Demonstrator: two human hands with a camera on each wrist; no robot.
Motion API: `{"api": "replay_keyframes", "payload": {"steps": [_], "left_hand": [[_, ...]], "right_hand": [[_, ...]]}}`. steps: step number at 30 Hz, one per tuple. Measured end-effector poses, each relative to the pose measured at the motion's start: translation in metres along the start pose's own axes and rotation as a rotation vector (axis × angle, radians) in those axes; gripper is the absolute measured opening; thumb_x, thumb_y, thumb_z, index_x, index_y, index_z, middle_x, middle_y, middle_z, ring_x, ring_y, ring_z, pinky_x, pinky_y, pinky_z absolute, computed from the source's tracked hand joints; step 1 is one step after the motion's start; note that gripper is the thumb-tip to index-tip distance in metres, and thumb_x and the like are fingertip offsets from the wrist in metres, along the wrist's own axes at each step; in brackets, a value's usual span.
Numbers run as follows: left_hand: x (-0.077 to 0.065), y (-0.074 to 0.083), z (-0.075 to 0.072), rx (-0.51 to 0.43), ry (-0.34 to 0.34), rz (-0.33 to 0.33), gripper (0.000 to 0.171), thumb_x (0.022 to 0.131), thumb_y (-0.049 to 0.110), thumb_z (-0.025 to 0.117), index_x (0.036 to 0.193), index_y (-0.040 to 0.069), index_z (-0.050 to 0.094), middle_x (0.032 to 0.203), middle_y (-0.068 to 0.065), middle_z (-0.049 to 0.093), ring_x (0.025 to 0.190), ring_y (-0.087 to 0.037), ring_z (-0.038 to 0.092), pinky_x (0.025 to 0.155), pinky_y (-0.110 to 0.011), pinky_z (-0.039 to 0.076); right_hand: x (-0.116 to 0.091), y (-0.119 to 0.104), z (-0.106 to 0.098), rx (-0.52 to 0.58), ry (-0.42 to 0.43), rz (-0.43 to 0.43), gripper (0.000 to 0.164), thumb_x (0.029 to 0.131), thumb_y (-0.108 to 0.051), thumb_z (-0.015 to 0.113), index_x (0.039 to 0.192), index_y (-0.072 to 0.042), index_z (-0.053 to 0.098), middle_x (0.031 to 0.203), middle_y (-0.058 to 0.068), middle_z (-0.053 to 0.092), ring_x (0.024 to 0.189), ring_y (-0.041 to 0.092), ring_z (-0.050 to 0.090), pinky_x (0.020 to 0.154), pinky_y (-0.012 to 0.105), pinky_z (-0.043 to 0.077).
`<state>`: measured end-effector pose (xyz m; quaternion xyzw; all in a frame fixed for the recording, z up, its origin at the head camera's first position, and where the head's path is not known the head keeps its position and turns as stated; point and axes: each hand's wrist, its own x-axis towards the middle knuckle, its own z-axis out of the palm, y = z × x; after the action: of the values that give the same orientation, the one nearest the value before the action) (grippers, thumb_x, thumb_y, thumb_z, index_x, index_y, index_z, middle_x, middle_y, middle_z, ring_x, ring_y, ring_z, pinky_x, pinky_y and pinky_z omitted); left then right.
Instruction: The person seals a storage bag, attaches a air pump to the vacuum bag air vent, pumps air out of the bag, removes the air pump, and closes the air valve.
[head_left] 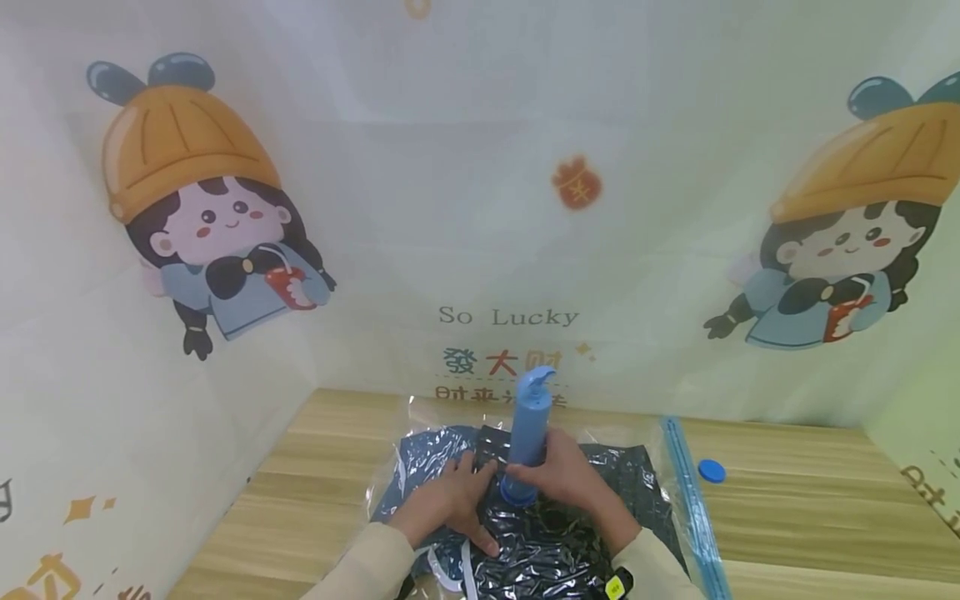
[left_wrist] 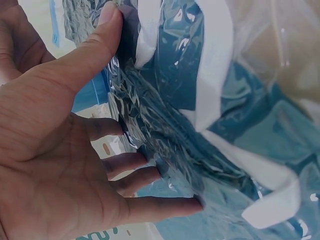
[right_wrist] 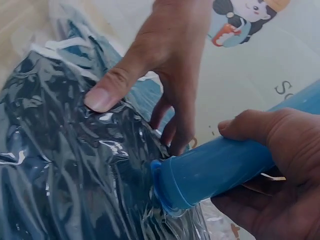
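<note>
A clear vacuum storage bag (head_left: 540, 550) with dark and blue clothing inside lies wrinkled on the table. On its valve stands a blue hand pump (head_left: 530, 425), roughly upright in the head view. My right hand (head_left: 566, 475) grips the pump's barrel, fingers curled round it, as the right wrist view also shows. My left hand (head_left: 450, 500) rests on the bag beside the pump's base, fingers spread. In the left wrist view the left thumb and fingertips press the plastic, and white straps (left_wrist: 215, 75) show through the film.
A blue zip edge (head_left: 693, 508) runs along the bag's right side. To the right of it a round blue cap (head_left: 711, 471) lies on the wooden table (head_left: 795, 500). A printed cloth wall (head_left: 480, 208) stands behind the table and at both sides.
</note>
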<state>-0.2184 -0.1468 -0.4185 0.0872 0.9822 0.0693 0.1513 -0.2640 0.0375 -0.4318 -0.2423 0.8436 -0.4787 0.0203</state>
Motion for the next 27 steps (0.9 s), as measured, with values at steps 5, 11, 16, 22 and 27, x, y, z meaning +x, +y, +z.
{"api": "replay_keyframes", "payload": {"steps": [5, 11, 16, 22, 27], "left_hand": [[0.001, 0.001, 0.0, 0.013, -0.01, -0.006, 0.119, 0.06, 0.056, 0.094, 0.156, 0.014, 0.039, 0.153, -0.023, 0.032, 0.14, -0.047, 0.033, 0.098, -0.068, 0.042], [0.003, 0.001, 0.003, 0.036, -0.007, 0.007, 0.12, 0.061, 0.056, 0.093, 0.157, 0.012, 0.037, 0.152, -0.023, 0.032, 0.139, -0.047, 0.034, 0.098, -0.066, 0.043], [-0.002, 0.003, 0.002, 0.034, 0.009, 0.022, 0.119, 0.061, 0.056, 0.094, 0.156, 0.012, 0.039, 0.15, -0.023, 0.033, 0.138, -0.047, 0.035, 0.096, -0.065, 0.045], [0.0, 0.002, 0.002, 0.05, 0.007, 0.021, 0.118, 0.062, 0.056, 0.094, 0.156, 0.011, 0.038, 0.147, -0.024, 0.035, 0.135, -0.047, 0.036, 0.095, -0.065, 0.046], [-0.002, 0.002, 0.002, 0.051, 0.004, 0.02, 0.117, 0.063, 0.055, 0.094, 0.156, 0.011, 0.037, 0.146, -0.023, 0.035, 0.135, -0.046, 0.037, 0.096, -0.064, 0.046]], "right_hand": [[0.001, -0.001, -0.003, 0.056, -0.049, -0.002, 0.057, 0.084, -0.008, 0.081, 0.128, 0.014, 0.052, 0.113, 0.026, 0.065, 0.102, 0.043, 0.066, 0.087, 0.058, 0.054], [0.0, -0.002, -0.003, 0.074, -0.073, 0.016, 0.061, 0.084, -0.007, 0.08, 0.132, 0.015, 0.049, 0.119, 0.029, 0.063, 0.109, 0.047, 0.063, 0.091, 0.06, 0.051], [-0.004, -0.002, -0.003, 0.123, -0.061, 0.042, 0.069, 0.084, -0.009, 0.081, 0.138, 0.014, 0.044, 0.126, 0.03, 0.059, 0.114, 0.047, 0.06, 0.094, 0.061, 0.049], [-0.004, -0.009, 0.002, 0.057, 0.148, 0.006, 0.082, 0.08, -0.035, 0.089, 0.143, -0.002, 0.048, 0.131, 0.022, 0.059, 0.115, 0.043, 0.061, 0.09, 0.06, 0.051], [-0.005, -0.011, 0.01, -0.014, 0.266, -0.023, 0.084, 0.077, -0.038, 0.09, 0.141, -0.003, 0.049, 0.129, 0.021, 0.061, 0.113, 0.041, 0.062, 0.089, 0.059, 0.052]]}}
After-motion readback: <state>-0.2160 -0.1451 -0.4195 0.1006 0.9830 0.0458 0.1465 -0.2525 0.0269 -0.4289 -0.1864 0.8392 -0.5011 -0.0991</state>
